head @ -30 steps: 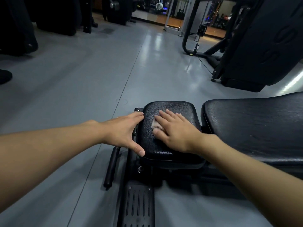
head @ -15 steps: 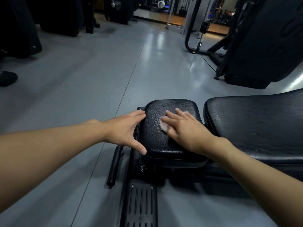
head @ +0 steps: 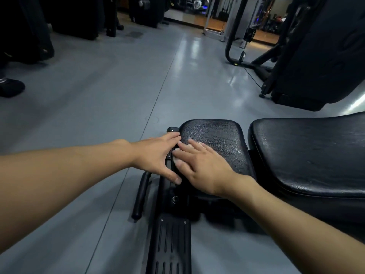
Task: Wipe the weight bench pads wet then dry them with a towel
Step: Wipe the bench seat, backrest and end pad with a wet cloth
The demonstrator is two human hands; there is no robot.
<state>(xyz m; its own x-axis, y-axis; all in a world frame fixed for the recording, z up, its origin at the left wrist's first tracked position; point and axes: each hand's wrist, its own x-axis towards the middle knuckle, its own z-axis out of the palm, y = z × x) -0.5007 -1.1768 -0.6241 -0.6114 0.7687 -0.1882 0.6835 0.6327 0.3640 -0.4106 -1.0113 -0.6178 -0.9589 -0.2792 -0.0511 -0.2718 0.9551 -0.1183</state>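
black pad (head: 219, 135): right hand (head: 199, 167) flat, left hand (head: 156, 153) splayed

A grey floor (head: 98, 105) carries a dark shoe (head: 10, 88) at its left edge, black machines (head: 79, 16) along the far left, a bulky black machine (head: 316, 56) at far right, and a curved tube frame (head: 229, 48) beside it. A mirror (head: 213, 14) lines the far edge.

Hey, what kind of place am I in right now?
Most likely a gym. A black padded weight bench is right in front of you, a cable machine with a hanging pulley stands across the grey floor, and another large black machine sits beside it.
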